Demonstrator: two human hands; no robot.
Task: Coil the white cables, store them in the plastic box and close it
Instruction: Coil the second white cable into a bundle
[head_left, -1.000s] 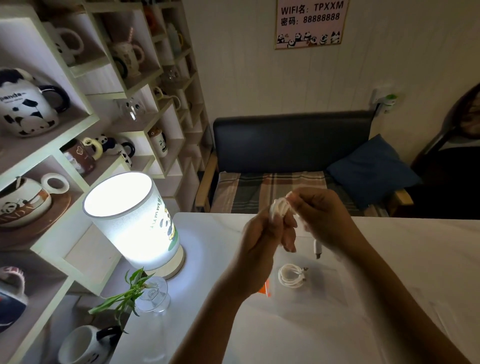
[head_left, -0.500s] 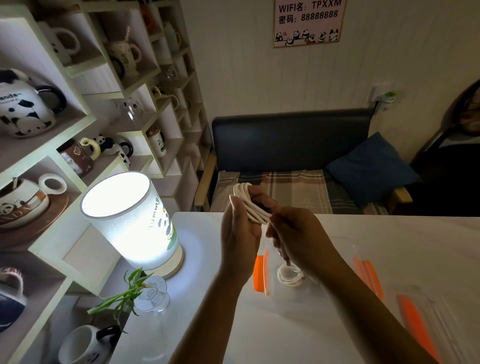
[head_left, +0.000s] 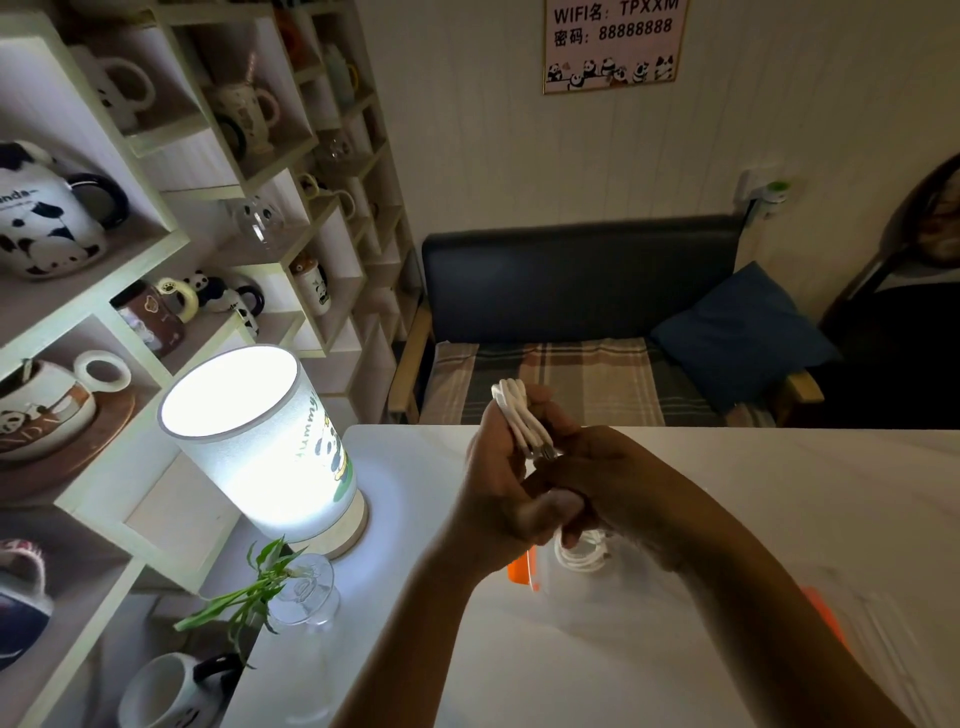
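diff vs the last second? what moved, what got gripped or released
A second ago both hands pinched a small bundle of white cable above the table. Since then the loops have grown into a longer coil, now held upright in the left hand, and the right hand has closed in on the connector end. Nothing released. The coiled cable in the plastic box and the lamp stayed put.

Right hand (head_left: 613, 483) seemingly nearer cable bundle (head_left: 519, 415)

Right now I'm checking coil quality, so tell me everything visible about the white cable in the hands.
The white cable is smooth, plastic-looking, and gathered into several parallel loops forming a narrow elongated bundle. It is held above the table, upper end tilted left. The left hand grips it from the left; the right hand pinches its lower end, where a metallic connector shows.
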